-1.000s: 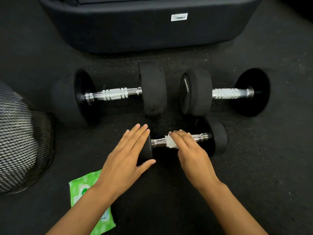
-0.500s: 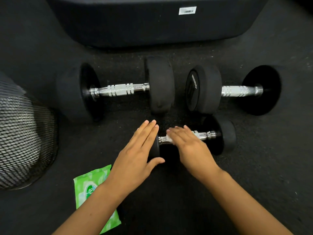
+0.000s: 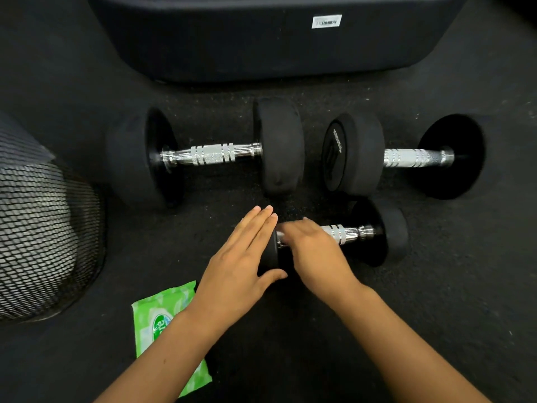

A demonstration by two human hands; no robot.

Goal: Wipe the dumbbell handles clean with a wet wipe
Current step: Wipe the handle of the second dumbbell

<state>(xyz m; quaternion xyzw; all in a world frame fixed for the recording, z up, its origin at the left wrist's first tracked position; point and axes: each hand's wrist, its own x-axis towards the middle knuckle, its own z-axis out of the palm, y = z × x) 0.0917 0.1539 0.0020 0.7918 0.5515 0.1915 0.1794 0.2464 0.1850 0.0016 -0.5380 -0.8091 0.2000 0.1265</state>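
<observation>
I am pressing my left hand (image 3: 241,266), fingers flat, on the small dumbbell (image 3: 343,238)'s near weight so it cannot roll on the floor, while my right hand (image 3: 312,247) is rubbing the wet wipe (image 3: 279,234) along its handle, fingers curled over it.

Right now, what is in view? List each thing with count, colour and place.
large dumbbells: two, black ends, chrome handles, side by side on the far floor.
small dumbbell: one, black and chrome, nearest, under the hands.
wet wipe: one, white, mostly hidden under the right hand.
wipe pack: one, green, near left.
mesh basket: one, black, far left.
dark case: one, top.
floor: black.
left hand: flat on the small dumbbell's left end.
right hand: on its handle.
</observation>
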